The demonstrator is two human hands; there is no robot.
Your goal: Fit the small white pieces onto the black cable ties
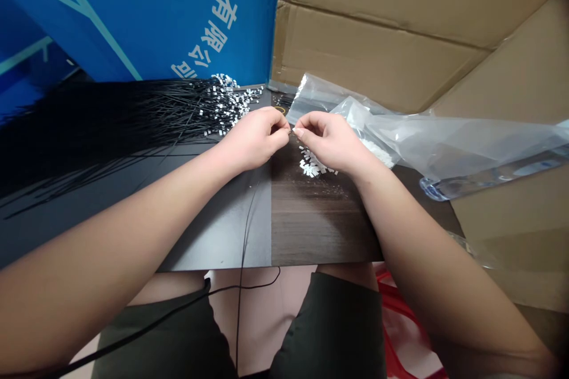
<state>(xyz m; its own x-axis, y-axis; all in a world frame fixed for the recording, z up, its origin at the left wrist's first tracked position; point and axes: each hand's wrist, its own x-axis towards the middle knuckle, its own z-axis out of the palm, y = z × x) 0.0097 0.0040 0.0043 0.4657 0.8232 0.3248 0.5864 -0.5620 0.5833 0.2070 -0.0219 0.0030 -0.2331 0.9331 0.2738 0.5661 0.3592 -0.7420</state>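
Note:
My left hand (255, 139) is closed in a pinch above the middle of the table, on a thin black wire (244, 237). The wire runs out below that hand and hangs over the table's front edge. My right hand (331, 141) is pinched too, its fingertips meeting those of the left around a tiny white piece (294, 128), mostly hidden by the fingers. Just below the right hand lies a small pile of white pieces (312, 164). Left of my left hand, a thick bundle of black wires (146, 109) has white pieces (224, 103) on its ends.
Clear plastic bags (418, 142), one with white pieces inside, lie right of my right hand. Cardboard (382, 41) walls the back right, and a blue printed panel (146, 18) the back left. Another black cord (178, 302) crosses above my lap. Something red (406, 320) sits below the table.

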